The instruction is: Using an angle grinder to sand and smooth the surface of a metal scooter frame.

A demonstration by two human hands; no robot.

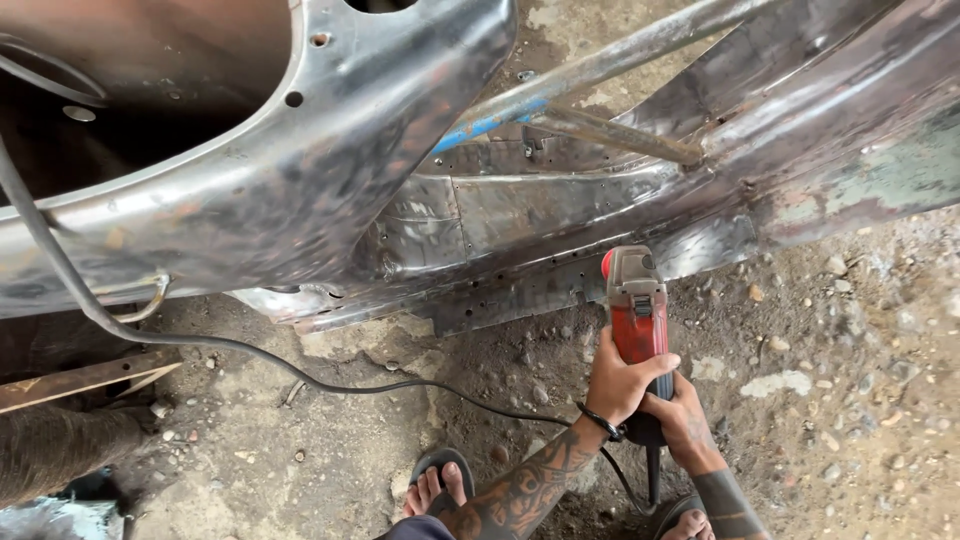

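From the black cord (250, 350) trailing left, we come to our left hand (618, 385) and right hand (680, 420) both clenched round the red angle grinder (638, 315), a heavy, rigid tool best held by its body, nosed against the bare metal car sill (520, 290).

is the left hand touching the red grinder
Touching. The head view shows the left hand wrapped around the red grinder body, fingers pressed on its casing, while the right hand grips its rear handle.

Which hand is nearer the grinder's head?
Left. The left hand wraps the red grinder body, closer to its head; the right hand grips the rear handle, nearer the cord.
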